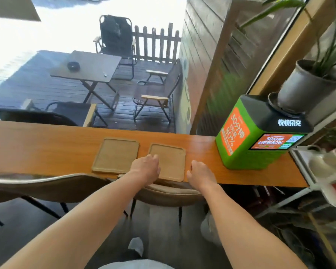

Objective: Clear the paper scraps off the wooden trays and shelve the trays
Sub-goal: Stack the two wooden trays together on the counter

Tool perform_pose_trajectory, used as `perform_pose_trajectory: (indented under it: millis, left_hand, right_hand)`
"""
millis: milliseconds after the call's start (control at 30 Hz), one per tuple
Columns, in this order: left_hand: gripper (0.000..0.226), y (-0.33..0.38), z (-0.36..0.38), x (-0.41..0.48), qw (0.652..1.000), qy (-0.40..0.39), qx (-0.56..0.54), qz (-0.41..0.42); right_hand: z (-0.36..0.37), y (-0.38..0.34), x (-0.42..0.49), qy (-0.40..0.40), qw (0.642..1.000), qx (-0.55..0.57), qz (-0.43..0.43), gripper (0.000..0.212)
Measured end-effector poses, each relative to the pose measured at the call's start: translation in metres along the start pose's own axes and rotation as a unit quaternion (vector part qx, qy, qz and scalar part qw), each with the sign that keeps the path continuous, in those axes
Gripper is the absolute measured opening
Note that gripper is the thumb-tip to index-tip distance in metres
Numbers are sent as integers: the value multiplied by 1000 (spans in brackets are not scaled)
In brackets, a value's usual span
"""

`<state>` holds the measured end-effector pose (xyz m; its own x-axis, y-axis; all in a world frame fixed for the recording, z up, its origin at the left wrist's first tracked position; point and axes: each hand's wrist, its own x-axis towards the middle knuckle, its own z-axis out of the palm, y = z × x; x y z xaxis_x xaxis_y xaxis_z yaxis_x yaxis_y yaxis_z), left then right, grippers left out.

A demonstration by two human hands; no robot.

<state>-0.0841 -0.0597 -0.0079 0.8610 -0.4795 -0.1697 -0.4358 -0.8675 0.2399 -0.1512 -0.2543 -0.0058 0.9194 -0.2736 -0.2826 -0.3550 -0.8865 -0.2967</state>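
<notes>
Two flat wooden trays lie side by side on the orange wooden counter (47,150). The left tray (115,155) is bare, with nothing lying on it. My left hand (146,167) rests over the left edge of the right tray (171,162), fingers curled down. My right hand (200,170) hovers just off that tray's right edge, fingers bent and holding nothing. Whether the left hand grips the tray edge is unclear. No paper scraps show on either tray.
A green charging kiosk (246,136) stands on the counter to the right, a potted plant (303,88) on top of it. A white wire shelf (322,167) with dishes is at far right. Two chairs (163,193) sit under the counter's near edge.
</notes>
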Motion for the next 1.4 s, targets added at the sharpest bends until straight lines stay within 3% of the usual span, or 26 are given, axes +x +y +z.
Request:
perform_pose_trajectory:
  millis: [267, 500, 733, 833, 1033, 1300, 1400]
  left_hand:
    - [18, -86, -3, 27, 992, -63, -35, -99]
    - [9, -86, 17, 53, 991, -107, -31, -75]
    - [26, -76, 33, 82, 985, -166, 8, -53]
    - [26, -73, 36, 98, 977, -202, -5, -74]
    - [28, -73, 50, 131, 952, -253, -73, -155]
    - [38, -71, 81, 140, 924, -250, -145, -250]
    - [44, -69, 79, 149, 919, -220, -181, -273]
  right_hand:
    - [39, -52, 16, -74, 997, 7, 29, 13]
    - [47, -51, 48, -100, 994, -4, 52, 14]
    - [52, -23, 88, -128, 989, -3, 77, 13]
    - [57, -7, 108, -175, 979, 3, 102, 29]
    - [64, 13, 139, -217, 967, 27, 128, 31]
    - [93, 25, 153, -216, 958, 40, 183, 39]
    - [91, 22, 163, -162, 962, 75, 204, 40]
